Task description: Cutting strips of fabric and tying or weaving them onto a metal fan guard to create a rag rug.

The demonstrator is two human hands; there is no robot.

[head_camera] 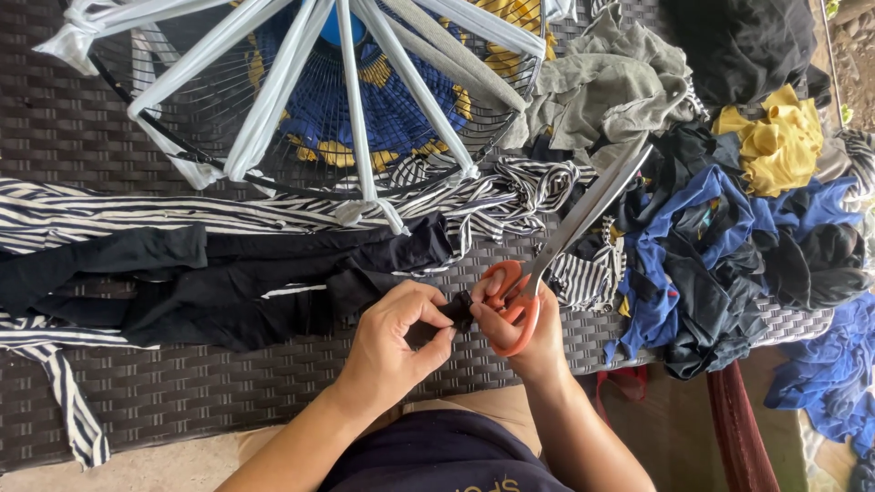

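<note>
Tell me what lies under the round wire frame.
Under the wire frame lie the woven table and, at its near edge, striped cloth. Through the wires shows something blue and yellow; what it is cannot be told, since white strips cross it.

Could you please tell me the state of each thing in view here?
Orange-handled scissors: blades shut, held in right hand.
Black fabric strip: end pinched by left hand.
Round wire fan guard: wrapped with pale cloth strips.
Striped fabric: stretched flat.

No packages, labels, signs or screens in view; only yellow print on the dark shirt [456, 456], bottom edge.
</note>
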